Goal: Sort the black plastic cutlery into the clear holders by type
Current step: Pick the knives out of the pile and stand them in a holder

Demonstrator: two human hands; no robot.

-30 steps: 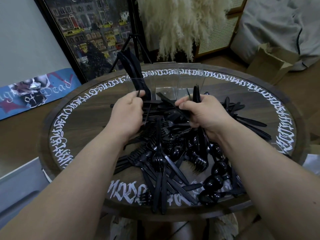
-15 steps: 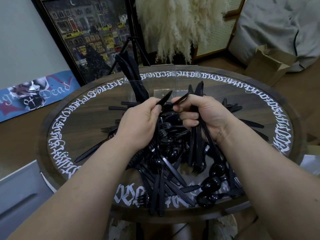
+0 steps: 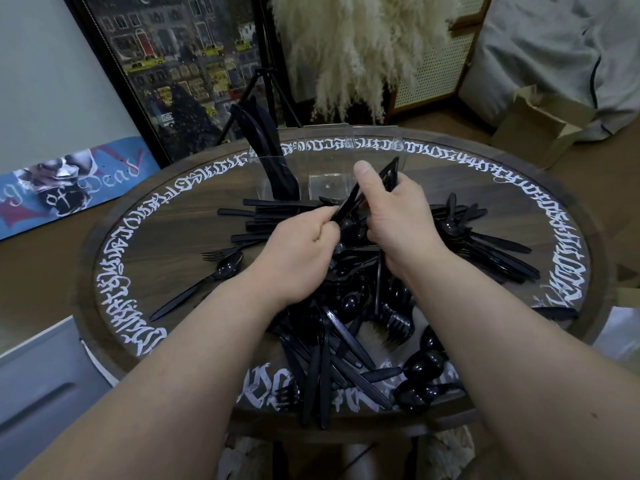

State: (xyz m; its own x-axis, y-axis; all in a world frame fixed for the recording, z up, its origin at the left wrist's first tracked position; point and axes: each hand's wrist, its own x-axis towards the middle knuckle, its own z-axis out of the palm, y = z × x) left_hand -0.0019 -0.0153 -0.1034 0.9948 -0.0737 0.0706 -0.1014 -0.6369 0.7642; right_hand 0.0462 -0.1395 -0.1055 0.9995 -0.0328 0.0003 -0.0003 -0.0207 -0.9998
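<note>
A pile of black plastic cutlery [image 3: 339,334] lies on the round table [image 3: 166,237], with forks, spoons and knives mixed together. My right hand [image 3: 398,220] grips a bunch of black forks [image 3: 389,173] with their handles pointing up and their tines hanging low. My left hand [image 3: 298,251] pinches one black piece [image 3: 346,206] that leans against that bunch. Three clear holders stand at the far side; the left holder [image 3: 266,178] has several black knives in it, the middle holder [image 3: 329,168] and the right holder [image 3: 374,150] look empty.
A lone spoon [image 3: 221,271] and fork [image 3: 218,254] lie on the left of the table. More cutlery [image 3: 485,244] fans out to the right. Behind the table stand a tripod [image 3: 266,88], a framed picture [image 3: 180,64], pampas grass [image 3: 356,46] and a cardboard box [image 3: 540,123].
Both hands have lifted away from the pile and come together. My left hand now pinches a piece against the bunch in my right hand, which has risen toward the holders.
</note>
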